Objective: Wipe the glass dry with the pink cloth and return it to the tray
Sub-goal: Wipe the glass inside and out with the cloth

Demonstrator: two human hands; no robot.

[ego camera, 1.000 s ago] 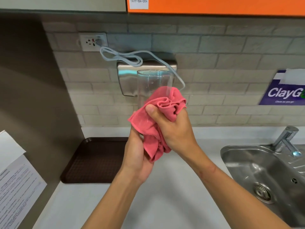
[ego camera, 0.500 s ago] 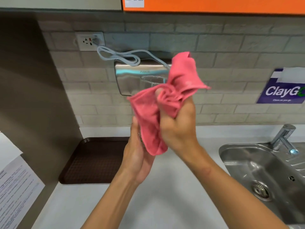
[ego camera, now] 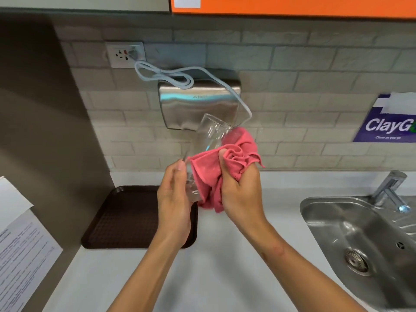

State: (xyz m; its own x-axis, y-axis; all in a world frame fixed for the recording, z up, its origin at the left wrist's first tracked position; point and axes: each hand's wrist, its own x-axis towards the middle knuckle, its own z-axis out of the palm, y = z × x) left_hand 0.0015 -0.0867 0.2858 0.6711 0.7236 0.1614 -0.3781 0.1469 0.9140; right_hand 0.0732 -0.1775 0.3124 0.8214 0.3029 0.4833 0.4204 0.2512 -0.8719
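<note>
The tall clear drinking glass (ego camera: 208,145) could slip and shatter on the white worktop (ego camera: 225,255), since the left hand (ego camera: 174,206) has its grip clamped only round the wet base while it tilts rightward. The right hand (ego camera: 242,194) is closed on the crumpled pink cloth (ego camera: 216,174), pressed against the glass's side. It looks clean and transparent, held in the air just right of the dark brown plastic tray (ego camera: 126,219).

Both bare forearms reach up and forward, wrists raised, palms turned toward each other. The left hand (ego camera: 174,199) cups the glass's (ego camera: 208,140) lower end, thumb up. The right hand (ego camera: 242,192) is clenched around the bunched pink cloth (ego camera: 209,174), pressed against the glass.
</note>
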